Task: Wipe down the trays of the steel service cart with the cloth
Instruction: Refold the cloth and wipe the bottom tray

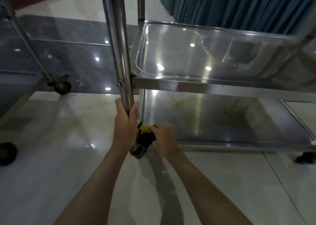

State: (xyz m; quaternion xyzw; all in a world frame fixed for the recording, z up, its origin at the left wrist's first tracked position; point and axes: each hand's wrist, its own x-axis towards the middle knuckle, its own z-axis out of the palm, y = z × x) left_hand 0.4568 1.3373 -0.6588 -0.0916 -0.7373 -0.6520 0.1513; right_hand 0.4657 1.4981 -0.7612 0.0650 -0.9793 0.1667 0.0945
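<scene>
Left hand [126, 120] fingers wrap the cart post [119, 53], right hand [164, 137] fingers clutch the cloth [145, 134] at the lower tray [222, 122] corner; yellowish residue beyond them apparently remains unwiped.

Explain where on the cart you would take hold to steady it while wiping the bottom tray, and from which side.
Grip the near corner post low, just above the bottom tray, reaching in from the open floor side. It is a round upright tube that fingers can wrap around, as the left hand does now, leaving the right hand free with the cloth.
</scene>
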